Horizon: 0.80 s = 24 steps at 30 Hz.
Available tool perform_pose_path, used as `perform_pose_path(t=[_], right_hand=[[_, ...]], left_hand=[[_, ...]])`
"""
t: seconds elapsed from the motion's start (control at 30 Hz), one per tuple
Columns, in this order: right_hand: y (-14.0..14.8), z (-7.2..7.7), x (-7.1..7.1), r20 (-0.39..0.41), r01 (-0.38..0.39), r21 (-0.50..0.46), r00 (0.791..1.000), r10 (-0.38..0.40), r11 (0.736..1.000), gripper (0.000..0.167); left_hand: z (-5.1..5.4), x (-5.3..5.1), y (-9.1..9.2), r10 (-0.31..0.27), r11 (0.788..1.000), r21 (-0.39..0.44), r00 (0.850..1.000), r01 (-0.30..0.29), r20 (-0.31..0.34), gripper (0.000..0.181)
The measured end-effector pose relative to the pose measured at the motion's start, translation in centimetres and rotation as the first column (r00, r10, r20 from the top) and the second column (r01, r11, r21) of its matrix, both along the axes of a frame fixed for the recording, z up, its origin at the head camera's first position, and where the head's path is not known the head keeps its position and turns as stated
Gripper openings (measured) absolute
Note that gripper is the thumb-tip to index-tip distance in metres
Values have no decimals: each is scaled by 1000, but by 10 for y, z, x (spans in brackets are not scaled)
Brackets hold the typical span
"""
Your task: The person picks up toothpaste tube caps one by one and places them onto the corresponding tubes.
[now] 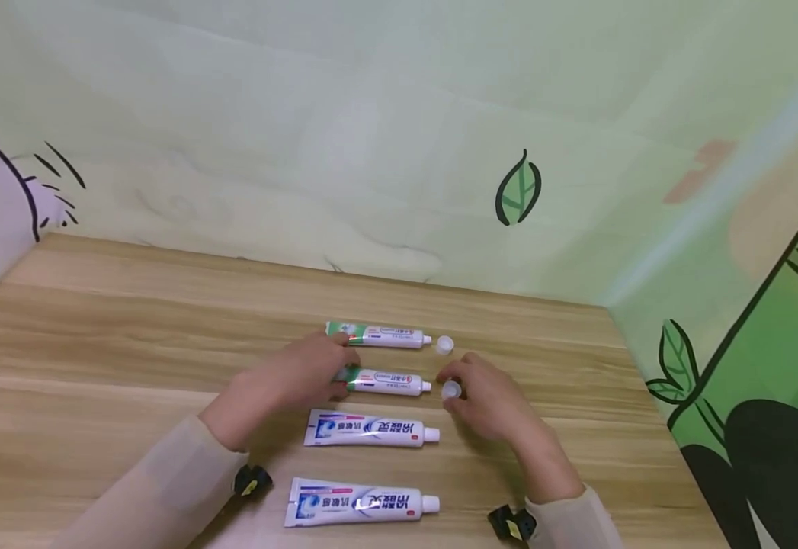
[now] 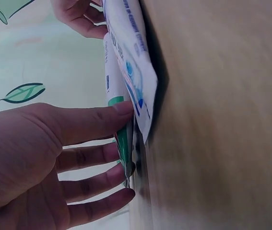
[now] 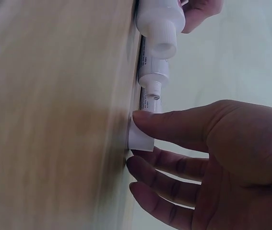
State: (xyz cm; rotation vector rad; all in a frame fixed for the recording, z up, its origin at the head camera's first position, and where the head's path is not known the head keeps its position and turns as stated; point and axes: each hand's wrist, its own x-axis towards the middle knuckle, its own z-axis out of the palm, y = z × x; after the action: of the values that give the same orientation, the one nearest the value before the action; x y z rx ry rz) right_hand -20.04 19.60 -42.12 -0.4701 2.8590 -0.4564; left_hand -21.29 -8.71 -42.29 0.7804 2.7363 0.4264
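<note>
In the middle of the head view, the person's left hand (image 1: 306, 371) held the tail of the nearer green-ended tube (image 1: 388, 383) between thumb and fingers. To its right, the right hand (image 1: 484, 396) pinched a loose cap (image 1: 451, 390), low over the worktop (image 1: 131, 320) and near that tube's bare nozzle. Just above lay the farther green-ended tube (image 1: 392, 337), also uncapped, a second cap (image 1: 444, 345) beside its tip. Below the hands, towards the bottom of the frame, lay the upper blue-and-white tube (image 1: 371, 429) and the lower blue-and-white tube (image 1: 357, 503), both apparently with their caps on.

I judged the work about half through: two tubes open, two seemingly untouched. Whether the pinched cap was coming away or going back, I couldn't tell, nor whether it quite touched the wood. The left fingers hid the nearer tube's tail, its small print was unreadable, and the sleeves (image 1: 165, 473) ran off the bottom edge.
</note>
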Motion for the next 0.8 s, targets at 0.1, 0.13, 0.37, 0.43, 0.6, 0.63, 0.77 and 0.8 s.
perform_pose_path(t=[0.1, 0.13, 0.37, 0.43, 0.6, 0.63, 0.77, 0.8], right_hand=[[0, -1, 0, -6, -3, 0, 1000, 3, 1000, 26], [0, -1, 0, -9, -5, -2, 1000, 5, 1000, 26], [1, 0, -2, -1, -7, -18, 1000, 7, 1000, 26], [2, 1, -3, 1, -7, -23, 1000, 7, 1000, 26], [3, 3, -1, -4, -17, -46, 1000, 17, 999, 26], [4, 3, -1, -5, -17, -55, 1000, 17, 998, 26], [6, 8, -1, -3, 6, -101, 1000, -6, 995, 24], [7, 9, -1, -4, 16, -115, 1000, -16, 993, 23]], left_hand=[[1, 1, 0, -9, 1000, -1, 1000, 9, -2, 37], [2, 1, 0, -14, 1000, 2, 1000, 14, -5, 36], [3, 2, 0, -25, 1000, 13, 1000, 25, -9, 34], [3, 2, 0, -18, 1000, 18, 1000, 18, -2, 33], [4, 3, 1, -12, 999, 32, 1000, 11, 16, 24], [4, 3, 1, -15, 999, 34, 1000, 15, 13, 22], [6, 3, 1, -26, 999, 41, 1000, 26, 4, 19], [6, 2, 1, -32, 999, 43, 999, 32, 2, 19]])
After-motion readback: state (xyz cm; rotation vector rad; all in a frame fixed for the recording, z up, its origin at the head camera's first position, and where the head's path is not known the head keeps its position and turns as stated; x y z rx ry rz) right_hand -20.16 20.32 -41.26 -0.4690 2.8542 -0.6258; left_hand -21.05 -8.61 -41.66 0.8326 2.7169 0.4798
